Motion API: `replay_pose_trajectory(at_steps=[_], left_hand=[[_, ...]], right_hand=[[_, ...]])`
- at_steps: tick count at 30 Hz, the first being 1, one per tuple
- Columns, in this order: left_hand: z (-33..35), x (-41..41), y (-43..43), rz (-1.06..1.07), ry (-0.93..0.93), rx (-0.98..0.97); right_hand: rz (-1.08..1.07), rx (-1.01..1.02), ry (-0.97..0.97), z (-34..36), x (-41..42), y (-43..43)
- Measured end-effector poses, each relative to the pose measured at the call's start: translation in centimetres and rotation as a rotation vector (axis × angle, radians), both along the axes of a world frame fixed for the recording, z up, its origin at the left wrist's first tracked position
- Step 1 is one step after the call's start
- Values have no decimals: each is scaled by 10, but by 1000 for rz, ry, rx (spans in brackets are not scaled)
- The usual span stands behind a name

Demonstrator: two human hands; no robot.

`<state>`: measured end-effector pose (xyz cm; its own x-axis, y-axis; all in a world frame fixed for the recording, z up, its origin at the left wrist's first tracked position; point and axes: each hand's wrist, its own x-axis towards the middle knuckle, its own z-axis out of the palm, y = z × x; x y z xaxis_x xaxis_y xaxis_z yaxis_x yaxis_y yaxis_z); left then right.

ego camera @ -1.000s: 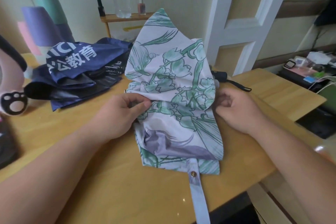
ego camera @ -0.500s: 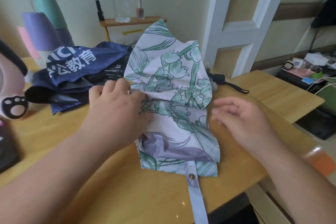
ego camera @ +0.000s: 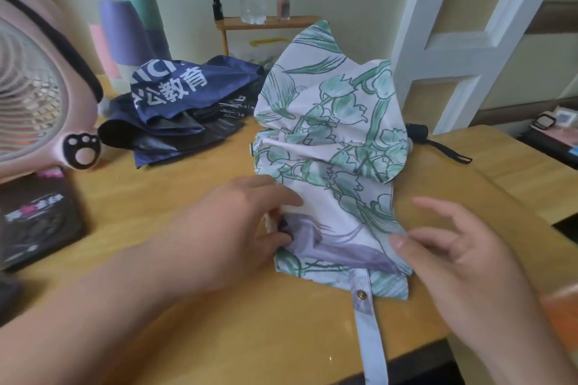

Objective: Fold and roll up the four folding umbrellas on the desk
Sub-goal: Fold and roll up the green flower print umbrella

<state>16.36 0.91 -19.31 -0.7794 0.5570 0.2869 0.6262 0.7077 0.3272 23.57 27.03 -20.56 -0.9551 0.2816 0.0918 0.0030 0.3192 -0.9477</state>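
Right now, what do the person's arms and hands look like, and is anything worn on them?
The left forearm and right forearm are bare; no sleeve shows in the frame. The left hand and the right hand wear no glove, and I see no ring, watch or bracelet.

The floral umbrella (ego camera: 328, 141) lay half collapsed on the wooden desk (ego camera: 219, 322), its canopy bunched upward. Its pale strap (ego camera: 370, 337) trailed from its near end over the desk's edge. The left hand (ego camera: 237, 222) pinched the fabric at the umbrella's left edge. The right hand (ego camera: 463, 259), fingers spread, laid its thumb on the umbrella's right edge. Behind and left of the umbrella lay a crumpled navy umbrella (ego camera: 187, 94), and far to its left stood a pink fan (ego camera: 34, 97).
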Motion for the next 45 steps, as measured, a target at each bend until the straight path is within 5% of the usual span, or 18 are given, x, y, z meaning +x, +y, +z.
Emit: replay_pose_trajectory(at_steps=[11, 17, 25, 32, 36, 45], left_hand=[[-15, -4, 5, -21, 25, 38], [-7, -3, -7, -46, 13, 252], [-9, 3, -11, 2, -393, 541], [-8, 6, -6, 69, -492, 581], [-3, 8, -1, 135, -710, 861], [3, 17, 9, 287, -688, 632]], right_hand=[[174, -624, 173, -10, -12, 0], [144, -502, 223, -25, -11, 6], [160, -312, 191, -21, 0, -2], [167, -194, 173, -24, 1, -2], [147, -105, 175, -26, 1, -4], [100, 41, 206, -27, 3, -7]])
